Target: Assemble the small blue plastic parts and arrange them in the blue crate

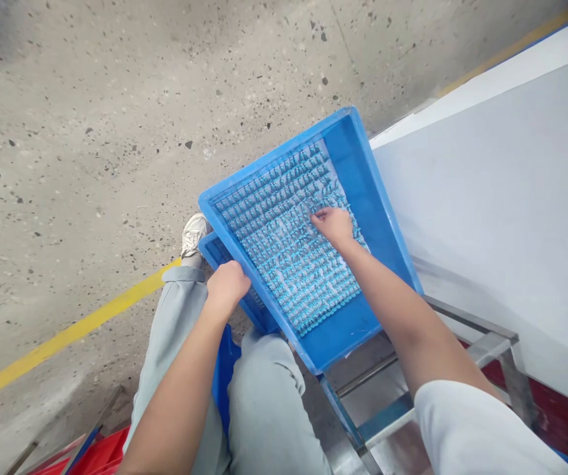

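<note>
A shallow blue plastic tray (377, 191) lies tilted in front of me. Rows of small parts with turquoise and dark, wire-like bits (274, 204) cover a pale sheet on its floor. My left hand (228, 285) is closed at the tray's left rim, its fingers mostly hidden from above. Over the middle rows, my right hand (334, 225) is closed in a pinch, with thumb and fingertips down among the parts. Whatever sits between those fingertips is too small to make out.
Under the tray's left side is a second blue tray (209, 249). A metal-framed stool or stand (491, 343) supports the near right side. A pale grey panel (491, 198) rises on the right. A red crate (105, 455) is at lower left, near a yellow floor line (76, 330).
</note>
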### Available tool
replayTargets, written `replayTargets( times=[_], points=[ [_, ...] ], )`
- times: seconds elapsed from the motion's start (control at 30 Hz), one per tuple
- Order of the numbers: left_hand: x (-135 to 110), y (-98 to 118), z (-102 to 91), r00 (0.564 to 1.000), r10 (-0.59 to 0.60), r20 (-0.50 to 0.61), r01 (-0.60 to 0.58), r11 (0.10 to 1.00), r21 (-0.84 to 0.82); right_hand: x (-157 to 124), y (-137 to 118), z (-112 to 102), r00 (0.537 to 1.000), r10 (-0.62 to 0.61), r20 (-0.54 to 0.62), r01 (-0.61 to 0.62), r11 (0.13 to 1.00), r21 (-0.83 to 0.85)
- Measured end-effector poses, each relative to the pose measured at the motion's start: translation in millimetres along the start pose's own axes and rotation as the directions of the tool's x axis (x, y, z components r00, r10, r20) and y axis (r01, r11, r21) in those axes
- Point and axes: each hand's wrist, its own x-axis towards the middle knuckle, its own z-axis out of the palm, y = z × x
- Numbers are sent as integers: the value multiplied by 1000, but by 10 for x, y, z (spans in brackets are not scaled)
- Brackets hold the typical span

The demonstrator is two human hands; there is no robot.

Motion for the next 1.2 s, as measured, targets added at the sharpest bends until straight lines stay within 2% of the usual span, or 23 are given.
replayTargets(
  times=[0.33, 0.57, 0.73, 0.83, 1.1, 1.2],
  points=[
    [-1, -10, 8, 1000, 17, -12, -17, 1000, 11, 5, 11, 28, 1000, -30, -10, 30, 999, 27],
    [7, -10, 10, 1000, 11, -2, -11, 1000, 18, 41, 104, 4, 994, 0, -106, 10, 996, 92],
    [24, -13, 18, 1000, 8, 7, -8, 999, 32, 90, 118, 24, 997, 0, -77, 6, 996, 84],
    [23, -10, 13, 1000, 12, -1, -12, 1000, 26, 100, 99, 1, 998, -16, -61, 21, 996, 82],
    [5, 7, -13, 1000, -5, 13, 5, 999, 37, 139, 100, -104, 988, -38, -149, 52, 994, 92],
    [12, 5, -9, 1000, -5, 13, 4, 999, 35, 150, 73, -118, 984, -96, -148, 106, 993, 58]
  ],
)
